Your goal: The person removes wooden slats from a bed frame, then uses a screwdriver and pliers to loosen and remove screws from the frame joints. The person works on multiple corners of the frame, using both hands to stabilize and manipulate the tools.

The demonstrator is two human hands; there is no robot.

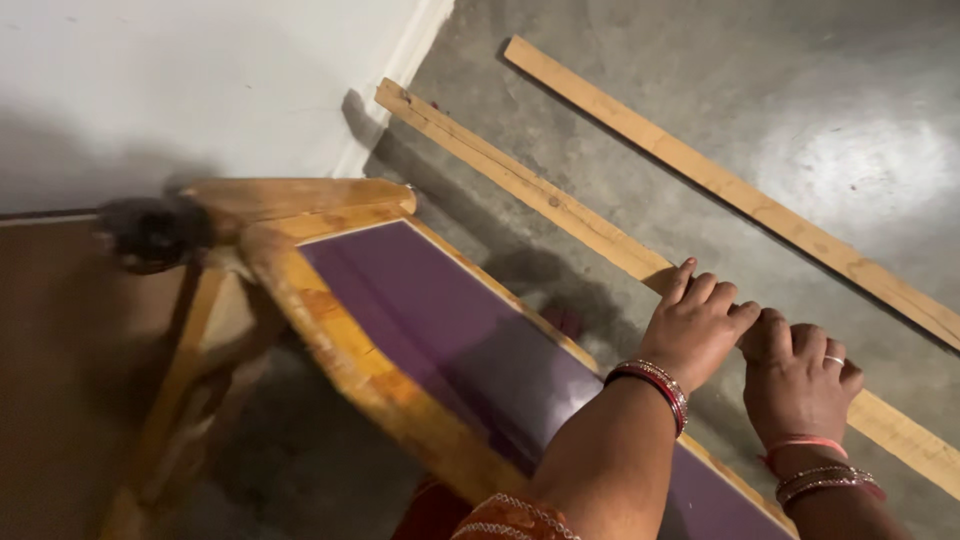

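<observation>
My left hand (700, 325) and my right hand (800, 380) are side by side with knuckles up and fingers curled, thumbs touching. They lie just past the far edge of a wooden-framed purple panel (450, 330) and over a long wooden plank (520, 180) on the floor. The plank disappears under both hands and shows again to their right. Whether the fingers grip the plank or only rest on it is hidden. Both wrists carry bangles, and the right hand wears a ring.
A second long wooden strip (720, 185) lies farther out on the grey concrete floor (850, 130). A white wall (200, 80) stands at the upper left. The frame's wooden legs (190, 370) and a dark blurred round object (150, 235) are at the left.
</observation>
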